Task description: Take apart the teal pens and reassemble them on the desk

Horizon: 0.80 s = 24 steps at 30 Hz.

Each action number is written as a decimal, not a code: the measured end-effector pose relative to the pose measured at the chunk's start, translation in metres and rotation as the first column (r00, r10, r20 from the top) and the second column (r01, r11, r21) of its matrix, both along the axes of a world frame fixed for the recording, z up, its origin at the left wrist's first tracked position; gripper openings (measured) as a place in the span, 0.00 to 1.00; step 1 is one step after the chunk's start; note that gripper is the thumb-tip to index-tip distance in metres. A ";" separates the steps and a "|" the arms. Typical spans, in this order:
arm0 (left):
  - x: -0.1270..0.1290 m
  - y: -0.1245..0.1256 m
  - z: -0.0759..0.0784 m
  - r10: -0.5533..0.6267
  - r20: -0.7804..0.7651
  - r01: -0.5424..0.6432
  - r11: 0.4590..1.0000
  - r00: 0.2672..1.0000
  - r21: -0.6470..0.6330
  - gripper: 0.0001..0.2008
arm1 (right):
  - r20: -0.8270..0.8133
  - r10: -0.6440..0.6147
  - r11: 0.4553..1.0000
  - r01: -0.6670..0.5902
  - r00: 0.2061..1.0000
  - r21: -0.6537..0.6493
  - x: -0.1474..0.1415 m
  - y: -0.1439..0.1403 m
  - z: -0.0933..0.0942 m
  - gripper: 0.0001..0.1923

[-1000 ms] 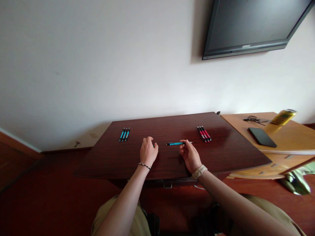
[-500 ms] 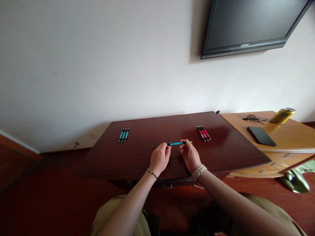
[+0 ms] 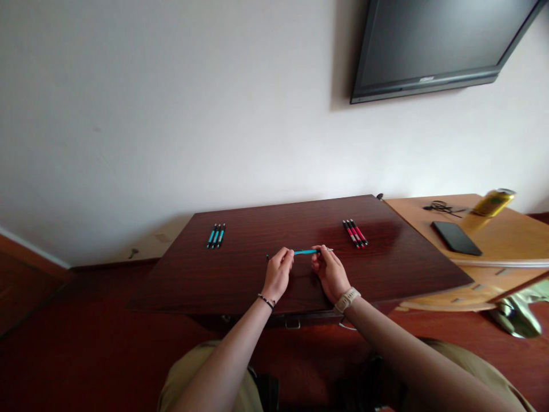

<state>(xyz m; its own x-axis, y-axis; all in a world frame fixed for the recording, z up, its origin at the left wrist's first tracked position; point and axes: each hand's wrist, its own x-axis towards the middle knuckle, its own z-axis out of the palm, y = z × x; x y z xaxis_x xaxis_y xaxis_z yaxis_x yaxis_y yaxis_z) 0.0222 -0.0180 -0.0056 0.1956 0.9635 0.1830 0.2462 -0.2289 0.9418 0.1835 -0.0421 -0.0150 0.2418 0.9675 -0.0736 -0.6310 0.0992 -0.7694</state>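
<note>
- My left hand (image 3: pixel 278 274) pinches one end of the blue pen (image 3: pixel 305 252), and my right hand (image 3: pixel 329 272) is clamped on the other; the pen lies level just above the dark table (image 3: pixel 386 269).
- To do this well, I judge I should keep the barrel level and grip near the ends, so nothing small drops.
- A tiny dark piece (image 3: pixel 267 257) lies just left of my left hand.
- A second ago my left hand rested apart on the table; now it has joined the pen.
</note>
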 end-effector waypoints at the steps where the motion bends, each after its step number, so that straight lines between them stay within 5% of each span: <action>1: 0.000 0.001 -0.001 -0.004 0.025 0.004 1.000 1.000 -0.017 0.22 | 0.002 0.001 1.000 -0.001 1.000 -0.002 0.000 0.000 0.000 0.20; 10: -0.001 0.003 -0.002 -0.025 0.122 0.036 0.995 0.992 -0.089 0.23 | 0.006 0.031 0.999 -0.031 0.999 0.004 0.001 0.001 -0.003 0.20; 24: 0.000 -0.001 0.002 -0.083 0.022 0.084 0.995 0.996 -0.047 0.21 | 0.050 0.034 0.999 -0.035 0.998 0.027 -0.001 -0.002 0.004 0.20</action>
<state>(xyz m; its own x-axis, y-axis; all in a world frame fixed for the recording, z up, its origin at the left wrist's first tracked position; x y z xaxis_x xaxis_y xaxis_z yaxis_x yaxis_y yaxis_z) 0.0222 -0.0188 -0.0035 0.2722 0.9518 0.1417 0.2092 -0.2023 0.9567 0.1826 -0.0441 -0.0109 0.2111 0.9768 -0.0356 -0.5955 0.0996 -0.7972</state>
